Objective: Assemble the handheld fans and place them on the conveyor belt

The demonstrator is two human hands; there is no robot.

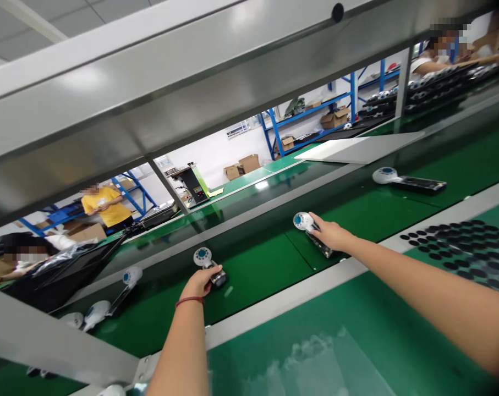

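My left hand [201, 279] is closed around the dark handle of a handheld device [202, 256] with a white round head and a blue centre. My right hand [330, 232] grips a second handheld device [302, 221] of the same kind, its open handle showing circuitry below my fingers. Both devices are over the green conveyor belt [261, 269]. Farther right on the belt lies another such device [418, 184], untouched. To the left of my left hand, more of them [127, 280] rest on the belt, partly overlapped by the frame post.
A metal beam [150, 104] crosses above the belt. On the near green worktop lie a sheet of black round pads [464, 250] and clear plastic [311, 363]. A white board [356, 148] sits beyond the belt. Co-workers, one in a yellow shirt [107, 206], and stacked trays [431, 91] are farther off.
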